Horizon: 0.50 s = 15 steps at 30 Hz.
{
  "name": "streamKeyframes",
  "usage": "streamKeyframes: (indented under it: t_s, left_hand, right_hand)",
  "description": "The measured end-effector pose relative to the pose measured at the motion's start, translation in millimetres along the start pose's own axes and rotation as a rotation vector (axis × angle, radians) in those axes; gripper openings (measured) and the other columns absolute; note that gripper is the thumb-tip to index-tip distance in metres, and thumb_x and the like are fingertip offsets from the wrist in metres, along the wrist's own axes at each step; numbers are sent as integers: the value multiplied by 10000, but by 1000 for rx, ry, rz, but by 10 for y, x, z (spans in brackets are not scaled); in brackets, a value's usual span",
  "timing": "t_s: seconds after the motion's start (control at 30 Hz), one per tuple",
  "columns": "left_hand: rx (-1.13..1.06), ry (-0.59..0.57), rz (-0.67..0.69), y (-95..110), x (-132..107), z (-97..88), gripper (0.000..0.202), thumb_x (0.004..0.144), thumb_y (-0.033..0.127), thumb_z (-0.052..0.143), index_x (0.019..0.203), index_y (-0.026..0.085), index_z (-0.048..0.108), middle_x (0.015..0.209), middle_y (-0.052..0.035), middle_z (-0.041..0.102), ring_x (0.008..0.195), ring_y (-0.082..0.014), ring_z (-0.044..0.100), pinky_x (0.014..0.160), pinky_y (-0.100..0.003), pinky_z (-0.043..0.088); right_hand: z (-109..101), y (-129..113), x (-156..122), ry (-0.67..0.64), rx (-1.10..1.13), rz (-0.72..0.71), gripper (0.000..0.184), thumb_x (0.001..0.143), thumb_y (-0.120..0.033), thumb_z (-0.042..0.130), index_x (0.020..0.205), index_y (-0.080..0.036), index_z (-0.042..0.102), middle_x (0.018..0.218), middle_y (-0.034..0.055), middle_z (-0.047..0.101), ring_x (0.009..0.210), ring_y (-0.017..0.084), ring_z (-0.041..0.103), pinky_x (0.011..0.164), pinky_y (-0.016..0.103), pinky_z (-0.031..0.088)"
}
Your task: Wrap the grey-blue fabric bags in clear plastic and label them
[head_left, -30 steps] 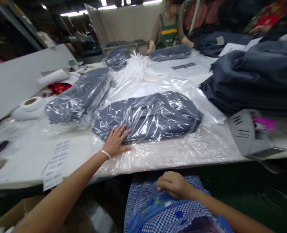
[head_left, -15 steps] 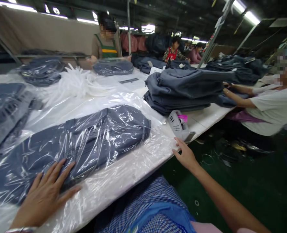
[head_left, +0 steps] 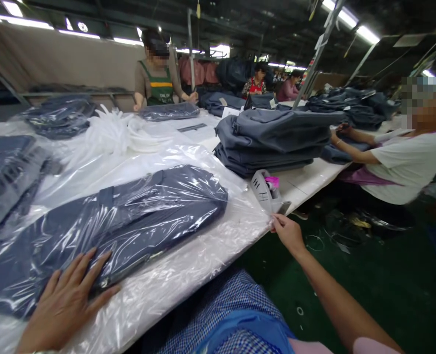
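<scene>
A folded dark blue garment [head_left: 140,211] lies inside a large clear plastic bag [head_left: 203,255] on the white table. My left hand [head_left: 68,300] rests flat on the bagged garment at its near edge, fingers spread. At the table's front edge my right hand [head_left: 286,231] pinches a corner of the bag, pulling the film taut toward the right. Just beyond that corner stands a grey plastic holder [head_left: 262,189] with black marks and a pink item [head_left: 272,182] in it.
A stack of dark garments [head_left: 277,137] stands beyond the holder. More bagged garments [head_left: 7,172] lie at left, near a heap of white strips [head_left: 110,128]. One co-worker [head_left: 157,83] stands across the table; another [head_left: 398,162] handles cloth at right.
My right hand has closed on the bag's corner and drawn it slightly right, so the plastic is tighter over the garment. My left hand stays on the garment.
</scene>
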<state>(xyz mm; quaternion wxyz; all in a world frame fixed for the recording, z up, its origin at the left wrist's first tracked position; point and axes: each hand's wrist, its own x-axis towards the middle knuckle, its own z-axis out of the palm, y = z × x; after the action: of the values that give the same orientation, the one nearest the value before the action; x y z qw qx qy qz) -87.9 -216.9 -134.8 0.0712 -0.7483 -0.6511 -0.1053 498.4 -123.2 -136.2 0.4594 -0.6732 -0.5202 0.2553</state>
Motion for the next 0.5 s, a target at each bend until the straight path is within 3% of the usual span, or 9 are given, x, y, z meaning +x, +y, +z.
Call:
streamKeyframes:
  t_s: [0.13, 0.2, 0.27, 0.3, 0.37, 0.43, 0.5]
  left_hand:
    - [94, -8, 29, 56, 5, -68, 842, 807, 668, 462, 1522, 337, 165, 1604, -32, 194, 1431, -360, 263, 1139, -604, 223]
    - [128, -25, 28, 71, 5, -78, 876, 782, 696, 497, 1513, 290, 234, 1587, -85, 248, 1431, -360, 260, 1139, -593, 220]
    - [144, -42, 21, 88, 4, -84, 877, 774, 698, 521, 1501, 272, 275, 1579, -107, 264, 1435, -350, 252, 1142, -581, 212]
    - [146, -48, 17, 100, 5, -89, 866, 779, 693, 523, 1497, 272, 284, 1579, -109, 264, 1439, -344, 243, 1145, -576, 205]
    - [142, -60, 7, 132, 7, -111, 844, 792, 684, 521, 1494, 277, 290, 1580, -109, 261, 1447, -334, 224, 1149, -574, 191]
    - [134, -77, -8, 170, 13, -145, 838, 795, 679, 527, 1493, 280, 291, 1581, -115, 256, 1451, -332, 213, 1148, -577, 187]
    - [121, -97, -25, 205, 19, -182, 851, 787, 675, 548, 1494, 281, 286, 1582, -122, 252, 1450, -334, 211, 1146, -577, 187]
  right_hand:
    - [55, 27, 27, 15, 249, 108, 456, 702, -508, 684, 957, -130, 689, 839, 90, 730, 722, 221, 691, 704, 380, 590]
    - [56, -54, -5, 121, 381, 138, 437, 663, -447, 725, 968, -137, 678, 921, 93, 722, 847, 238, 691, 809, 408, 573]
    - [71, -238, -90, 308, 403, 53, 420, 703, -386, 709, 1056, -163, 664, 1061, 89, 698, 1007, 259, 656, 939, 459, 514]
    - [102, -371, -146, 373, 340, -53, 408, 747, -359, 680, 1113, -181, 650, 1143, 86, 672, 1090, 269, 621, 999, 488, 467]
    - [248, -706, -258, 327, 108, -371, 365, 843, -313, 601, 1196, -222, 621, 1272, 71, 614, 1210, 277, 545, 1080, 522, 378]
    - [536, -1084, -333, 66, -105, -707, 327, 897, -288, 551, 1216, -254, 618, 1323, 56, 587, 1269, 274, 499, 1115, 516, 338]
    - [955, -1439, -358, -182, -240, -964, 366, 925, -323, 533, 1283, -263, 578, 1404, 53, 528, 1348, 276, 414, 1141, 512, 302]
